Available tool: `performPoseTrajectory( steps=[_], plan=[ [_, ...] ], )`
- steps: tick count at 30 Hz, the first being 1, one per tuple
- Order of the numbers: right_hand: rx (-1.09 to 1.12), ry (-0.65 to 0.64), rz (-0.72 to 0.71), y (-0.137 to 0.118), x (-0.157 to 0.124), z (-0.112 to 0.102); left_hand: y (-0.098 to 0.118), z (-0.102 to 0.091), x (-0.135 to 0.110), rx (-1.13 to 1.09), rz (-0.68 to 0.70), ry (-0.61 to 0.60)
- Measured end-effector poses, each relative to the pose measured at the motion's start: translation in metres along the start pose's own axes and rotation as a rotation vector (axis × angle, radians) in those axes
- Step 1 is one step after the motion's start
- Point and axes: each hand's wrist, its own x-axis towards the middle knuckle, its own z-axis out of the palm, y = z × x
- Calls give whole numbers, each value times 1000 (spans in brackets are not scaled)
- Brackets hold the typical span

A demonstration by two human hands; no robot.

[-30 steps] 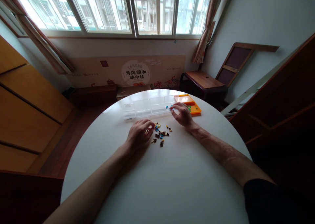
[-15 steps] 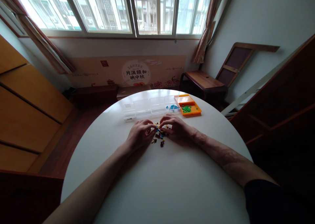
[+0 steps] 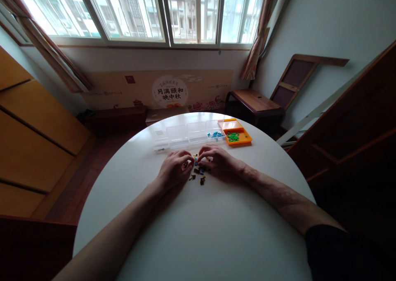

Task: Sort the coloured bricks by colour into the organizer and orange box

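Observation:
My left hand point(image 3: 176, 165) and my right hand point(image 3: 218, 157) meet over a small heap of toy building bricks on the table. The fingers of both are curled into a pinch, tips close together. Between the tips sits a small blue building brick point(image 3: 196, 162), which both hands seem to grip; its exact shape is too small to tell. Loose dark brown bricks point(image 3: 196, 171) and a few yellow and blue ones lie just below the fingers. Part of the heap is hidden behind my hands.
Behind my hands stands a clear plastic compartment box point(image 3: 177, 136), with light blue bricks point(image 3: 215, 134) in its right end. Beside it is an orange box point(image 3: 247, 139) holding green bricks point(image 3: 233, 137). All rest on a round white table point(image 3: 198, 231). A wooden chair point(image 3: 256, 100) stands beyond.
The fingertips have shifted slightly around the small blue brick, which shows more plainly between them now. Both hands stay over the heap, and the whole view has moved a little.

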Motion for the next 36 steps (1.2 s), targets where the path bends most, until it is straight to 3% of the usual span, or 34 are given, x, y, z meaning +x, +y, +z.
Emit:
performPoseTrajectory(
  steps=[27,30,36],
  plan=[
    [17,-36,-9,2,1,3,0,1,2,36,-17,1],
    [25,57,7,4,4,0,0,0,1,35,-28,17],
    [38,476,245,16,4,-13,1,0,2,24,-22,36]
  ],
)
